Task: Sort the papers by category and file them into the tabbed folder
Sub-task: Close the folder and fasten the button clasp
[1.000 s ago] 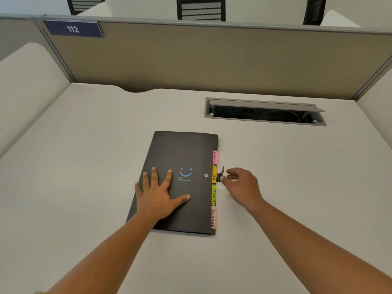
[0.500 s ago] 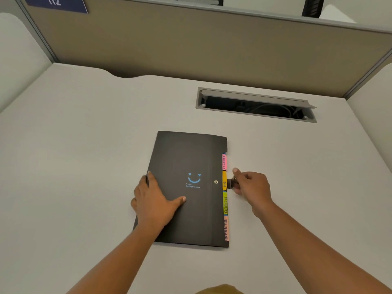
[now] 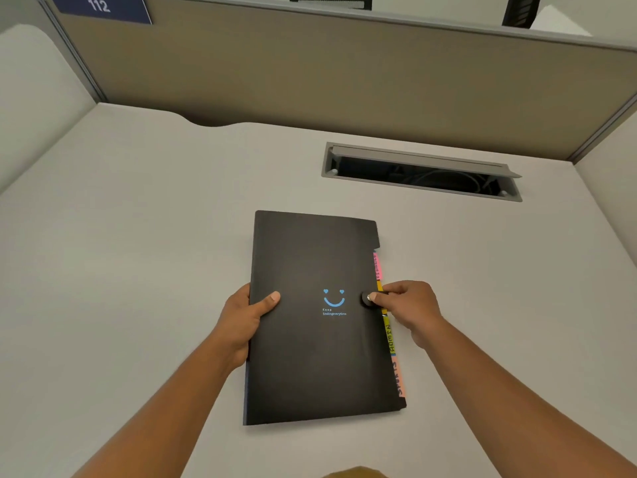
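A black tabbed folder (image 3: pixel 310 257) with a blue smiley print lies closed on the desk (image 3: pixel 138 236), its coloured tabs (image 3: pixel 389 336) showing along the right edge. My left hand (image 3: pixel 244 315) grips the folder's left edge, thumb on the cover. My right hand (image 3: pixel 410 305) pinches the black closure strap (image 3: pixel 367 299) over the right edge, thumb pressing its round end onto the cover. No loose papers are visible.
An open cable tray (image 3: pixel 420 170) with wires is recessed in the desk behind the folder. A tan partition (image 3: pixel 344 74) with a "112" sign (image 3: pixel 100 6) borders the back. Side panels stand left and right.
My right hand pulled the strap from beside the tabs over onto the cover. My left hand went from lying flat on the cover to gripping the left edge. The view moved closer.
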Motion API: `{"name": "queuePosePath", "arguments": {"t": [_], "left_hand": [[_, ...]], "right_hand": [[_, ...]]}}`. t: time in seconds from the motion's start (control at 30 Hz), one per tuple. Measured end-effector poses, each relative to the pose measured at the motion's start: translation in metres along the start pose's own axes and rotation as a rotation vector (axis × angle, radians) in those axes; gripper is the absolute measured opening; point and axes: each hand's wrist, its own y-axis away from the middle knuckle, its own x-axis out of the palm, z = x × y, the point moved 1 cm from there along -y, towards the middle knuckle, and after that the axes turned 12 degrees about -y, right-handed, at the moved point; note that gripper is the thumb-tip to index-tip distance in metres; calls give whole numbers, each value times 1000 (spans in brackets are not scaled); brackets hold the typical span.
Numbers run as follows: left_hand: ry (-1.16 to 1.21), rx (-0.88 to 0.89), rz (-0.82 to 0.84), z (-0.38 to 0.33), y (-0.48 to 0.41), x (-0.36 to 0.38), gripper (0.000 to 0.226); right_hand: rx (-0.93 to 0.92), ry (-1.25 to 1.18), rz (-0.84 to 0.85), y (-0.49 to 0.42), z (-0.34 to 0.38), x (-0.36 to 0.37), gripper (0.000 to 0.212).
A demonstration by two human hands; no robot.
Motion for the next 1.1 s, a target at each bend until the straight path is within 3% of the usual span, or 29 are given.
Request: {"name": "queuePosePath", "arguments": {"t": [0.3,0.43,0.77,1.0,1.1], "left_hand": [[72,8,55,-1,-1,5,31],[60,17,47,-4,-3,13,32],[22,17,19,-6,-3,21,29],[-349,141,-146,-15,-14,29,31],[-440,197,-177,-27,-20,35,33]], "right_hand": [[176,-379,272,8,2,-12,31],[163,-412,225,11,1,-14,19],[193,-454,165,7,-6,-14,21],[7,-325,22,0,-11,-21,28],[-46,-317,-74,-7,-10,-33,21]]}}
